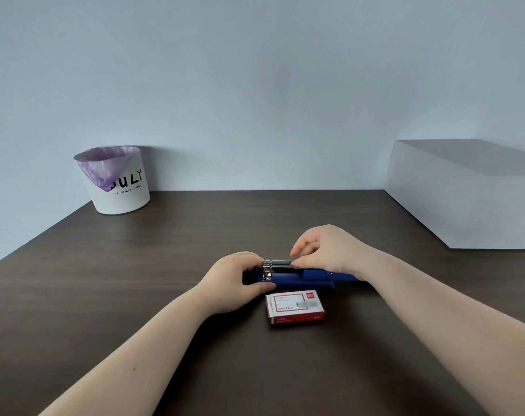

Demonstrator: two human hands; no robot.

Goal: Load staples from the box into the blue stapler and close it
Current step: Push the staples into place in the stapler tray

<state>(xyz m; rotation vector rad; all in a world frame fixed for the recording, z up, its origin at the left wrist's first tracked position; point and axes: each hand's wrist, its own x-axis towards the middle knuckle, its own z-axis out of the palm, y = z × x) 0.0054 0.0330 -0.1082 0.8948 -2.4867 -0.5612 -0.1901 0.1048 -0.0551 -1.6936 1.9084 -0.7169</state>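
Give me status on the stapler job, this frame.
Left hand steadies blue stapler. Right hand pinches at metal staple rail; stapler open. Staple box shut, just in front. Nothing in the way.

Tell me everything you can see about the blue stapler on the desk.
The blue stapler lies flat and lengthwise across the dark wooden desk, just behind the red and white staple box. It looks like blue plastic with a shiny metal magazine standing above the body, so it appears open. The left hand grips its left end; the right hand pinches the metal part with its fingers. Its right end is hidden behind the right wrist.
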